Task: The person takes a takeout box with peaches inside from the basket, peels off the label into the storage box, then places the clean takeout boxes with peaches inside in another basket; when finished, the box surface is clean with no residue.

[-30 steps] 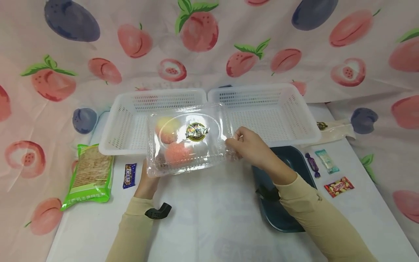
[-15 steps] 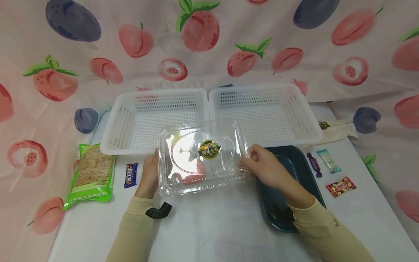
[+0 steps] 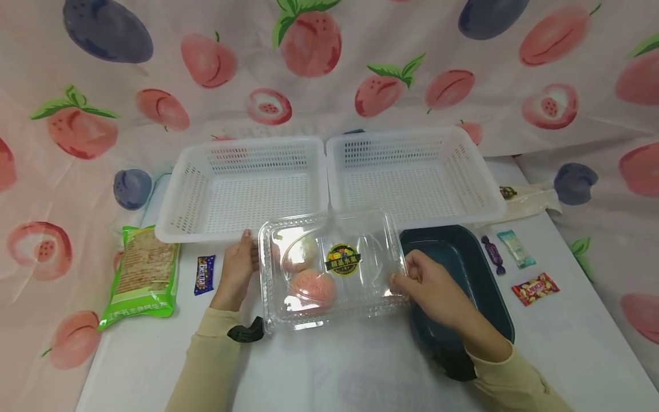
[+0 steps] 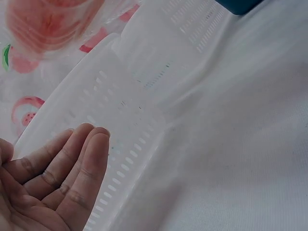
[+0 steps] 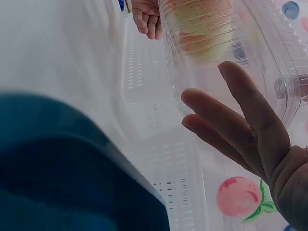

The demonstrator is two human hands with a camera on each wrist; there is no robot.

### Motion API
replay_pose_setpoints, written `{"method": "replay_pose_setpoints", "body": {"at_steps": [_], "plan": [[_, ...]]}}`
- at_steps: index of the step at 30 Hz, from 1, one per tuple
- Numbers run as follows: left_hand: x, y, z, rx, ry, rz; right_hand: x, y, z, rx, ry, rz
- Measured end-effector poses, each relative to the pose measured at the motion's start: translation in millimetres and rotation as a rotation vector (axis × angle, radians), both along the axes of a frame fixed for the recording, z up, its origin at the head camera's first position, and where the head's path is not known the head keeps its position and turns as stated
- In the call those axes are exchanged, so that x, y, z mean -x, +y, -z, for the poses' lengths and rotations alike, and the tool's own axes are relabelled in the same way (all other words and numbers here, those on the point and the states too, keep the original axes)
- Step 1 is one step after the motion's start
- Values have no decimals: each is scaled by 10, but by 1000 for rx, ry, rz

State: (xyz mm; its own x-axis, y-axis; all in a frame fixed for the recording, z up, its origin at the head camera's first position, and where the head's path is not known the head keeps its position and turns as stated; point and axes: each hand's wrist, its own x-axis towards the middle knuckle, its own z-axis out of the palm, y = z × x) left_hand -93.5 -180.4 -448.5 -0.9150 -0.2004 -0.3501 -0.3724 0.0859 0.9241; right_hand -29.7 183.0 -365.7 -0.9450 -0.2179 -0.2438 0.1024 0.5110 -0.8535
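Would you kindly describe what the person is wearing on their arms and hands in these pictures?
Both arms wear long, close-fitting pale yellow-beige sleeves reaching the wrists. The left hand and right hand are bare: no gloves, no rings visible. A small black device sits on the left sleeve; another black piece shows under the right sleeve.

Clear plastic clamshell box (image 3: 334, 269) with a round yellow-and-black sticker (image 3: 342, 259), holding pink-red and pale yellow fruit (image 3: 311, 285); two white perforated baskets (image 3: 242, 186) at the far side, dark teal tray (image 3: 463, 269) to the right. Left: bright green cracker packet (image 3: 144, 277) and a dark blue candy bar (image 3: 205, 274); right: purple sweet (image 3: 492, 256), pale turquoise wrapper (image 3: 516, 249), red-and-yellow packet (image 3: 535, 288). Table cover (image 3: 329, 366) white; backdrop cloth (image 3: 329, 68) pale pink, printed with pink peaches, green leaves and purple plums; sleeves (image 3: 211, 360) beige.
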Motion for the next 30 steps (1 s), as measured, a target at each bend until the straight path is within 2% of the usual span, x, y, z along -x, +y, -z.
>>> {"method": "replay_pose_setpoints", "body": {"at_steps": [6,14,19,30], "plan": [[8,13,-10,-11,7,2,-128,44,92,35,-45,5],[-5,10,-13,-64,67,90,-238,80,303,31,-73,44],[-7,-4,-6,-90,80,112,-277,67,360,17,-89,50],[-3,-16,-4,-120,88,114,-302,-51,365,-143,-52,66]]}}
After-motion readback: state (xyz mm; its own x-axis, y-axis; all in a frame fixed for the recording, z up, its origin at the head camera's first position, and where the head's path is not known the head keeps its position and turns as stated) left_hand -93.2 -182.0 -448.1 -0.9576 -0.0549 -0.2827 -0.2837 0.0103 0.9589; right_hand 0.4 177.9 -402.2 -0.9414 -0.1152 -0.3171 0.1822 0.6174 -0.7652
